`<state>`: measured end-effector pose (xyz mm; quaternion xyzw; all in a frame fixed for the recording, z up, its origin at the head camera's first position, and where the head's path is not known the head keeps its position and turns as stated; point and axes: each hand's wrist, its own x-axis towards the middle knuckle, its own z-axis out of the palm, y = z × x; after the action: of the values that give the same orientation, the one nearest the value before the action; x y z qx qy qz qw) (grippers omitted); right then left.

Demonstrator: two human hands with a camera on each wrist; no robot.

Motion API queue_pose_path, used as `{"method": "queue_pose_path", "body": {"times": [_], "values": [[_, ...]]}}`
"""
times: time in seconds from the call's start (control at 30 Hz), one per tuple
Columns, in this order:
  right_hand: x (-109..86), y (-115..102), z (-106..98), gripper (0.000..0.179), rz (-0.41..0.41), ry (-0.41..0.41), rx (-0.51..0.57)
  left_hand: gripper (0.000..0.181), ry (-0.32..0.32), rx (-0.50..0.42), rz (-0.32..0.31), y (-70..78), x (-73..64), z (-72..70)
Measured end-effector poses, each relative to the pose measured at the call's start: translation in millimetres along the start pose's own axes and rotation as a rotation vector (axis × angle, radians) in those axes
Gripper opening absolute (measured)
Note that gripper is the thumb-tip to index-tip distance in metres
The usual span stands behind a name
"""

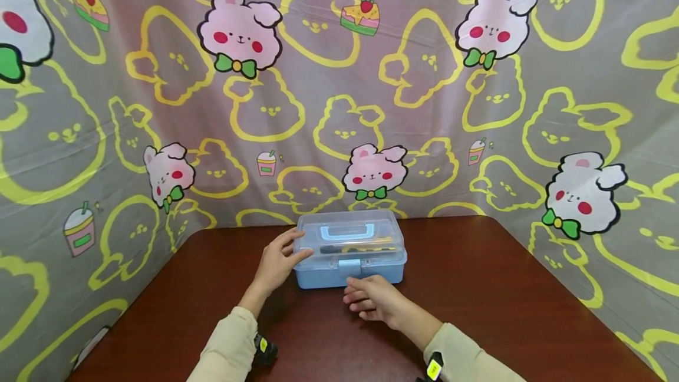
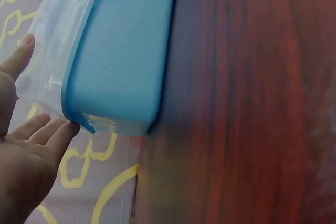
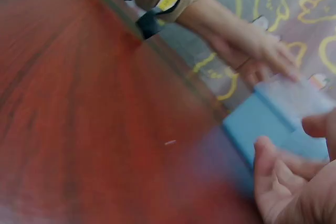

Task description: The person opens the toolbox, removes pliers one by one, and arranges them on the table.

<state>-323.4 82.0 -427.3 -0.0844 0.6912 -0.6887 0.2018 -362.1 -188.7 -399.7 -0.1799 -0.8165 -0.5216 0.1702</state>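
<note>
A light blue storage box (image 1: 318,278) with a clear lid (image 1: 313,229) stands on the table, its lid down. On the lid lies a pale blue handle (image 1: 347,232), and a blue latch (image 1: 349,267) sits at the middle of the front. My left hand (image 1: 279,258) is at the box's left end, thumb by the lid's front; in the left wrist view its fingertips (image 2: 63,132) touch the rim corner, fingers fairly straight. Just in front of the latch, my right hand (image 1: 378,300) hovers with loosely bent fingers, holding nothing. Long yellow and dark items (image 1: 371,247) show dimly through the lid.
The dark red-brown wooden table (image 1: 477,287) reaches from me to a patterned cloth backdrop (image 1: 318,105) behind and at both sides. The box stands near the table's far edge. Straps with small devices (image 1: 264,348) are on both wrists.
</note>
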Motion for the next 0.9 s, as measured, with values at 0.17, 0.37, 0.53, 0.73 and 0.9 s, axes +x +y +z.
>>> {"method": "queue_pose_path", "body": {"times": [0.17,0.37,0.53,0.73,0.9], "values": [[7.8,7,1,0.061,0.021,0.096,0.138,0.054,-0.008,0.005,0.014,2.6,-0.3,-0.3],[9.4,6,2,0.061,0.021,0.180,0.225,0.053,0.006,0.005,0.037,-13.9,3.7,0.9],[8.0,6,-1,0.063,0.038,0.235,0.234,0.052,-0.018,-0.005,0.049,-11.7,3.6,6.7],[11.3,5,1,0.073,0.039,0.262,0.262,0.049,0.025,0.020,0.074,-10.7,4.0,8.3],[15.0,4,7,0.070,0.018,0.328,0.231,0.049,0.015,0.030,0.076,-11.2,3.9,2.8]]}}
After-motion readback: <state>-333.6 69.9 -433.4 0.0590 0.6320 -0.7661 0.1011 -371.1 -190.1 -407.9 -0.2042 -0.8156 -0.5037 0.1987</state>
